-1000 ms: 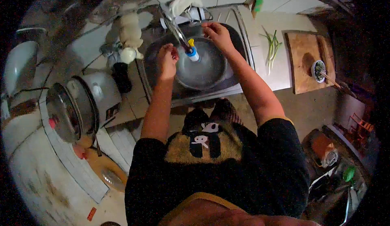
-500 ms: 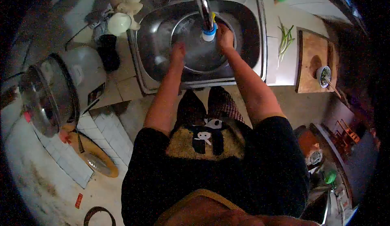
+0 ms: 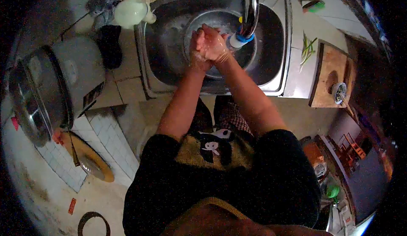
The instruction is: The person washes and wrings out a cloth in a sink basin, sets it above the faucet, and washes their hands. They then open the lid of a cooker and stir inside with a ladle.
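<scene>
My left hand (image 3: 197, 49) and my right hand (image 3: 215, 47) are together over a round metal basin (image 3: 252, 58) in the steel sink (image 3: 159, 68). Both look wet. My right hand lies against my left and partly hides it; the fingers look loosely cupped, and no object shows between them. Just to their right hangs the white-and-blue nozzle (image 3: 241, 40) of the chrome faucet (image 3: 250, 7). Splashes show around the hands, though the water stream itself is hard to make out.
Right of the sink lie green onions (image 3: 307, 51) and a wooden cutting board (image 3: 324, 70) bearing a small bowl (image 3: 339, 92) with chopsticks. A pale green cup (image 3: 129, 12) stands at left, near a large lidded pot (image 3: 36, 96).
My hands, apart over the basin before, have come together beside the nozzle. The right one moved left and the left one moved up and right. The view has shifted slightly.
</scene>
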Demonstrator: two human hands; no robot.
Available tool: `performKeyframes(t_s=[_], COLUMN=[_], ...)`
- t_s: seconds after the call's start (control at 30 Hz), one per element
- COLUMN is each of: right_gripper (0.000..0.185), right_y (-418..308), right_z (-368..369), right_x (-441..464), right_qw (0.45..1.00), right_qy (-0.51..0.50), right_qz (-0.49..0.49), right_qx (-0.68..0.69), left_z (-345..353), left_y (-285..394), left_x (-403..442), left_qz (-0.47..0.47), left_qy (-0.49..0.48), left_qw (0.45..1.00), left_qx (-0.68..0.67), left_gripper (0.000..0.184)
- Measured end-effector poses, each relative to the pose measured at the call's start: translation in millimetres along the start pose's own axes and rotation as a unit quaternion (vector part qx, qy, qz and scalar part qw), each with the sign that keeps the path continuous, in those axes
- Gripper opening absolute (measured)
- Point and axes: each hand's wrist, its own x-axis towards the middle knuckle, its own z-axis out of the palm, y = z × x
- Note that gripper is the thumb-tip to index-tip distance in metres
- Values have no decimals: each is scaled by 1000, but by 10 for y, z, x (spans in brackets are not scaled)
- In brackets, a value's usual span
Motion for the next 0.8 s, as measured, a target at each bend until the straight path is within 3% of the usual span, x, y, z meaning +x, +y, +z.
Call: performKeyframes(t_s=[0.13, 0.17, 0.2, 0.27, 0.37, 0.4, 0.43, 0.47, 0.5, 0.53, 0.57, 0.6, 0.63, 0.67, 0.73, 0.8], right_gripper=[26, 25, 27, 29, 25, 23, 18, 20, 24, 27, 30, 32, 33, 33, 33, 32], right_y=[-63, -38, -27, 19, -160, -220, -406, -547, -689, -832, -902, -826, -805, -840, -952, -1006], right_z=[698, 764, 798, 467, 31, -296, -639, -525, -402, -264, -402, -525, -857, -1111, -1205, -1215], right_x=[-14, -3, 5, 102, 50, 10, -84, -266, -452, -638, -823, -1006, -1089, -1102, -1082, -1104], right_qw=[995, 909, 702, 724, 465, 373, 415, 457, 504, 541, 365, 260, 332, 401, 417, 438], right_qy=[-57, 39, 131, 114, 85, 87, 164, 278, 392, 485, 444, 440, 440, 437, 427, 418], right_qz=[25, -83, -183, -194, -228, -323, -296, -294, -299, -315, -326, -258, -224, -190, -206, -213], right_qx=[-80, -406, -676, -653, -851, -865, -844, -792, -709, -611, -751, -820, -804, -782, -775, -767], left_z=[139, 133, 119, 37, -360, -511, -651, -754, -438, -518, -674, -827, -981, -973, -952, -528], left_y=[-63, -94, -126, -228, -350, -313, -216, -106, 76, 200, 312, 358, 351, 401, 456, 569], left_x=[0, 13, 12, -23, 37, 37, -8, -110, -322, -340, -355, -350, -325, -285, -178, -115], left_qz=[54, 66, 73, 73, 0, 2, 171, 304, 316, 316, 303, 291, 234, 237, 280, 239], left_qy=[8, 19, 29, 58, 152, 149, 123, 75, 92, 93, 106, 119, 156, 155, 80, 113], left_qw=[998, 998, 997, 995, 988, 988, 881, 608, 556, 558, 526, 493, 491, 492, 505, 531], left_qx=[6, 14, 25, 47, 37, 37, 423, 729, 764, 762, 787, 811, 825, 823, 813, 806], left_gripper=[50, 49, 49, 48, 46, 46, 50, 55, 66, 66, 66, 67, 68, 68, 65, 62])
